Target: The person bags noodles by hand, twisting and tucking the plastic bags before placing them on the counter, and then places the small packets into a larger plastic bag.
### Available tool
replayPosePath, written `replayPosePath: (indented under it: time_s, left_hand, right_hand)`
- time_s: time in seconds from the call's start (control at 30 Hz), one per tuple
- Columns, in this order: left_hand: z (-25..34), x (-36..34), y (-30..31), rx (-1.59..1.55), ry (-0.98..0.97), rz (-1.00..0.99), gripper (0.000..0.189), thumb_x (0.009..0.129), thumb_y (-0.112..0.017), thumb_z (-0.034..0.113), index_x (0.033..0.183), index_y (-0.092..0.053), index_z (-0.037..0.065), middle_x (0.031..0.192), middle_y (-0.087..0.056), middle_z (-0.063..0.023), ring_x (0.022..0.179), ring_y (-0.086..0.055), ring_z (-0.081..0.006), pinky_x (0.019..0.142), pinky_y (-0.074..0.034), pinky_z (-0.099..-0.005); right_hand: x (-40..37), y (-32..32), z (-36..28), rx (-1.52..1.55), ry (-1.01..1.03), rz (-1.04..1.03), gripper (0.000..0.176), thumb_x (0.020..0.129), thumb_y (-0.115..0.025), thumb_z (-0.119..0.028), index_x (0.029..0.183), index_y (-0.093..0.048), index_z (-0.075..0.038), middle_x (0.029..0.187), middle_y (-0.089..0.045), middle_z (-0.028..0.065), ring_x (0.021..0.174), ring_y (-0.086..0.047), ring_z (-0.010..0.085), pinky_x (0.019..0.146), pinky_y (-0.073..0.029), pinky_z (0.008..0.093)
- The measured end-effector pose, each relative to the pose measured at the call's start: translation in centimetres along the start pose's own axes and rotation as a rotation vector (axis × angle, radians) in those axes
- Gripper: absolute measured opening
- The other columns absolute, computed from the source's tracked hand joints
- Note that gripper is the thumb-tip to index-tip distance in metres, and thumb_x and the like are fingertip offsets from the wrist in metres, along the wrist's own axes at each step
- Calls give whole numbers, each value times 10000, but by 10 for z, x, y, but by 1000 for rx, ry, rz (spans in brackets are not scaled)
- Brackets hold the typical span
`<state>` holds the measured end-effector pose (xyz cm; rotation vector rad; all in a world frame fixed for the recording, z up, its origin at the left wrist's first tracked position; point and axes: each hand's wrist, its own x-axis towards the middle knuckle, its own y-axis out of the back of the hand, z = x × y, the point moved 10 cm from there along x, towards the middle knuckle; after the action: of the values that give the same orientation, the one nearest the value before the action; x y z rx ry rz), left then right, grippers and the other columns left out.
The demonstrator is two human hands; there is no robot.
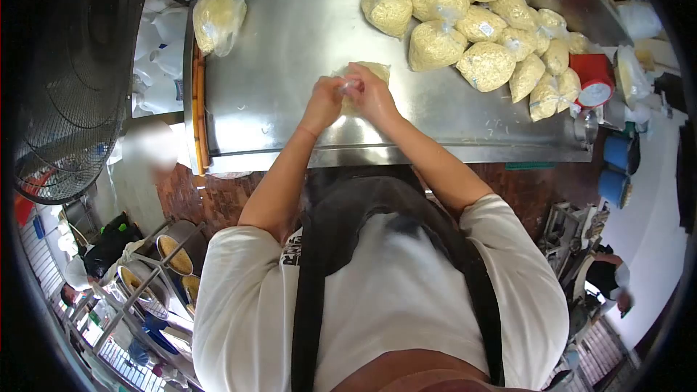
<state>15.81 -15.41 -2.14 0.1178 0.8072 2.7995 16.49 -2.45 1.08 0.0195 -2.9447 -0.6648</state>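
Note:
At the middle of the steel table (290, 36), my left hand (324, 103) and my right hand (373, 94) meet over a clear plastic bag (376, 70) with pale yellow contents. Fingers of both hands are closed on the gathered neck of this bag, close together. Most of the bag is hidden beneath my hands. Away to the right lies a pile of filled, closed bags (485, 67) with the same pale yellow bits. One filled bag (386, 6) stands at the left end of that pile. Another bag (220, 17), with loose plastic at its top, rests at the table's far left corner.
A red container (592, 80) stands at the table's right end. Bamboo poles (200, 109) run along the left edge. A large fan (69, 101) is at the left, with white jugs (161, 62) near it. Pots (174, 254) stand on a rack behind left. Other people are in the background.

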Motion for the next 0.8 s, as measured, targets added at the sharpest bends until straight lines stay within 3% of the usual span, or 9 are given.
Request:
replayPosePath:
  time_s: [0.07,0.17,0.23,0.33,0.43,0.57,0.6,0.7,0.8]
  left_hand:
    - [-5,-1,-9,-47,-19,15,187,850,-620,22,1036,-625,46,950,-649,-175,938,-609,-383,846,-491,-434]
    - [-13,-1,-4,-291,211,39,255,886,-624,15,1130,-572,66,919,-660,-121,830,-643,-226,746,-511,-334]
    - [5,3,0,-287,218,21,270,864,-605,-8,1120,-555,63,871,-663,-125,798,-654,-259,744,-521,-349]
    - [16,3,-9,-228,170,-23,252,849,-591,-27,1087,-555,49,857,-665,-130,801,-660,-265,758,-524,-356]
    - [18,7,-25,-257,112,-57,215,840,-586,-34,1047,-587,23,874,-669,-148,826,-666,-291,766,-524,-362]
    - [12,0,-35,-169,92,-61,236,844,-636,-8,1079,-628,14,956,-651,-134,875,-637,-239,799,-506,-330]
    - [23,0,-33,-94,-5,-75,235,839,-642,-1,1073,-634,8,972,-644,-145,897,-621,-262,824,-496,-346]
    - [56,-3,-32,58,-235,-122,236,830,-647,16,1065,-645,-5,1002,-623,-171,953,-573,-322,888,-463,-390]
    - [89,-1,-38,48,-359,-77,234,837,-610,21,1066,-638,-13,952,-605,-175,925,-548,-358,881,-455,-411]
  right_hand:
    - [-4,4,-3,-104,23,-23,408,836,-660,18,1220,-524,17,937,-692,154,790,-679,223,712,-548,342]
    - [-2,-1,6,-74,-49,-111,397,799,-693,3,1150,-507,-4,967,-657,146,819,-664,254,729,-534,335]
    - [2,-6,17,44,-113,-170,365,785,-709,-21,1095,-517,-12,979,-641,132,800,-652,244,721,-524,320]
    - [-3,-12,57,268,-485,-443,322,819,-631,0,1123,-543,-59,936,-616,68,839,-599,168,757,-487,272]
    - [-6,-5,38,156,-227,-544,318,810,-620,9,1110,-553,-72,963,-606,57,885,-566,151,770,-473,288]
    - [-16,8,29,-59,-133,-348,339,743,-669,44,1061,-598,-52,960,-605,160,924,-589,327,787,-490,383]
    - [-16,26,-4,-98,105,-140,193,777,-608,56,953,-620,-24,939,-602,162,872,-584,335,810,-487,400]
    - [-28,47,-15,-214,172,17,161,782,-622,40,923,-641,-36,904,-606,163,868,-580,368,785,-491,423]
    - [-12,63,-29,-64,79,67,23,853,-626,-29,832,-629,-39,804,-602,144,784,-595,321,742,-492,395]
